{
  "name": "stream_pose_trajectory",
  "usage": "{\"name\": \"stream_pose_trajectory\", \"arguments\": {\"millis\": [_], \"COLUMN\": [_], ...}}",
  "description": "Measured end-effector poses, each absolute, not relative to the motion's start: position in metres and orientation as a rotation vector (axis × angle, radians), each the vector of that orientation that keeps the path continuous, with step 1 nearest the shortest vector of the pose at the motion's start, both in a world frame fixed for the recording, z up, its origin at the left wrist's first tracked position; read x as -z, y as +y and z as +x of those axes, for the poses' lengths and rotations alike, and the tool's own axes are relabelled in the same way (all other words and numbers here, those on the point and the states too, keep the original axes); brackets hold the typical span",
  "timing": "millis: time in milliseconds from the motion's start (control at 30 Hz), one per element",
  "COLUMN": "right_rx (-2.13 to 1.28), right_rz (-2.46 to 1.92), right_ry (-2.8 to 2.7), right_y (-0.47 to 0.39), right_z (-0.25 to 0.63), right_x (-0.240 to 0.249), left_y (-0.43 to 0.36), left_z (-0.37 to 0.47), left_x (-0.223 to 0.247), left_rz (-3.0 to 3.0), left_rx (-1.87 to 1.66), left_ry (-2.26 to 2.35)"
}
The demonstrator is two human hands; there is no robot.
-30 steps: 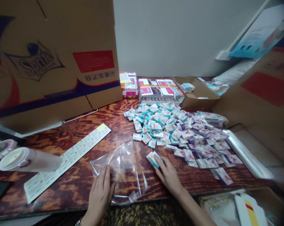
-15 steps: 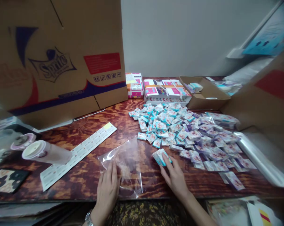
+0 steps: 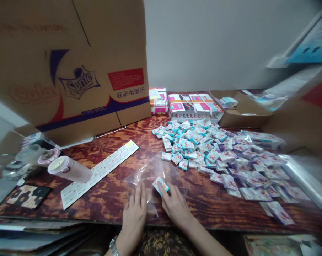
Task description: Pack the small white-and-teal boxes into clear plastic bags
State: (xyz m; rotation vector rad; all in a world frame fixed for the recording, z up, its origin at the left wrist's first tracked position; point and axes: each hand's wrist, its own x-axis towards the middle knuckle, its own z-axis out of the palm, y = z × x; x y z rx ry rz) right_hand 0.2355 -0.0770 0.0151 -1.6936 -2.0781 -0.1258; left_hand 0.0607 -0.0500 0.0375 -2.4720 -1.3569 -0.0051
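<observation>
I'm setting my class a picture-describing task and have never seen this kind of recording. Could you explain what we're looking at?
There is no robot here: you see a person's two bare hands. One camera, worn on the head, looks forward and down, so the view is roughly the wearer's own.

On the table lies a large pile of small boxes, some blue-edged, some purple. To the left are a cup and a white strip; a big carton stands behind them.

The left hand rests on clear plastic. The right hand holds at least one blue-edged box over it; whether it is inside, I can't tell.
</observation>
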Motion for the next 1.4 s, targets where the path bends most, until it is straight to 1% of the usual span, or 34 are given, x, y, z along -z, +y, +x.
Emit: {"name": "stream_pose_trajectory", "arguments": {"millis": [167, 333, 467, 600, 733, 833, 967, 1133, 1233, 1400], "right_rx": [0.128, 0.076, 0.02, 0.018, 0.048, -0.02, -0.243, -0.41, -0.467, -0.456], "right_rz": [-1.803, -1.682, -1.629, -1.734, -1.903, -1.861, -1.79, -1.941, -1.97, -1.938], "right_ry": [-1.95, -1.893, -1.864, -1.891, -1.906, -1.944, -1.979, -1.883, -1.818, -1.732], "right_y": [-0.049, -0.041, -0.038, -0.046, -0.073, -0.086, -0.072, -0.041, -0.034, -0.035], "right_z": [0.253, 0.263, 0.265, 0.266, 0.263, 0.254, 0.237, 0.232, 0.235, 0.237], "right_x": [0.003, 0.02, 0.021, 0.008, -0.006, -0.011, -0.008, 0.001, 0.003, 0.002], "left_y": [-0.069, -0.072, -0.065, -0.059, -0.058, -0.059, -0.059, -0.06, -0.06, -0.059], "left_z": [0.06, 0.061, 0.071, 0.082, 0.087, 0.089, 0.094, 0.097, 0.096, 0.096], "left_x": [-0.038, -0.044, -0.057, -0.067, -0.067, -0.066, -0.067, -0.07, -0.071, -0.072], "left_rz": [-2.598, -2.918, -3.099, -3.049, -3.01, -3.031, -3.043, -3.057, -3.055, -3.063], "left_rx": [-0.06, -0.267, -0.421, -0.373, -0.306, -0.31, -0.304, -0.249, -0.246, -0.197], "left_ry": [-1.295, -1.374, -1.389, -1.394, -1.339, -1.295, -1.272, -1.241, -1.224, -1.211]}}
